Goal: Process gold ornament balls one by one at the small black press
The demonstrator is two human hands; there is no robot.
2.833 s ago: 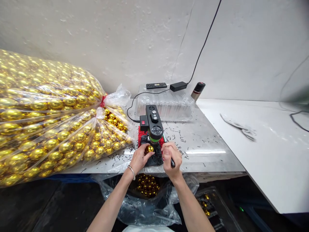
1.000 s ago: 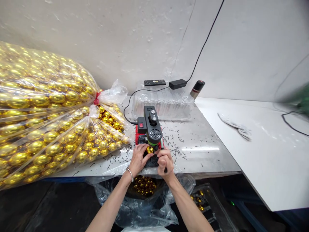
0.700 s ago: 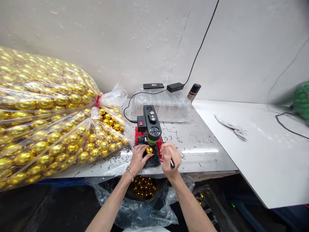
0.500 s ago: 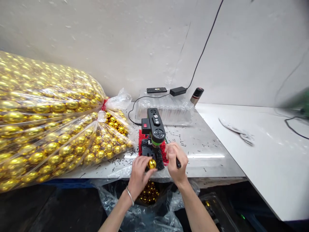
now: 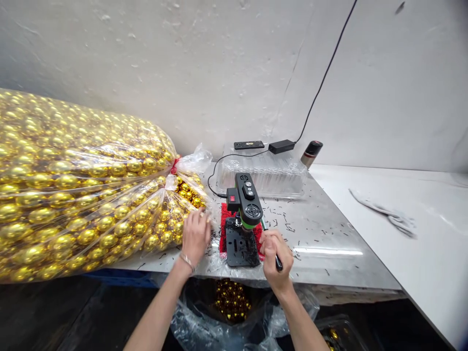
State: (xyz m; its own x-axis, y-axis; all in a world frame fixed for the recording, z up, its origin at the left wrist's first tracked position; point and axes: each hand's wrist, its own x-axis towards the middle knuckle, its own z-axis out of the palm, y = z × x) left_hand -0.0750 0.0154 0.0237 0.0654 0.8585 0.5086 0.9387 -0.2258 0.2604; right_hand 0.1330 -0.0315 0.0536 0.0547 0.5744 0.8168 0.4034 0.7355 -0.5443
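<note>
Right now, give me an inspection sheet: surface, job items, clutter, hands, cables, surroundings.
Surface: metal tabletop, strewn with black slivers.
Job items: black machine on red mat; bagged gold balls to its left.
Clutter: flat black device and power adapter atop clear packaging.
Hands: left hand at bagged gold balls, grip unclear; right hand closed on lever.
Cables: one cord from adapter to machine; another rises from adapter.
Surroundings: lined container of gold balls below; white table right.

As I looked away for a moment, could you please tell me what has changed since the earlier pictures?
The left hand, which held a gold ball at the base plate, has moved left towards the bagged gold balls. No ball shows in it now; where that one went is not visible. The right hand still grips the handle of the machine.
</note>
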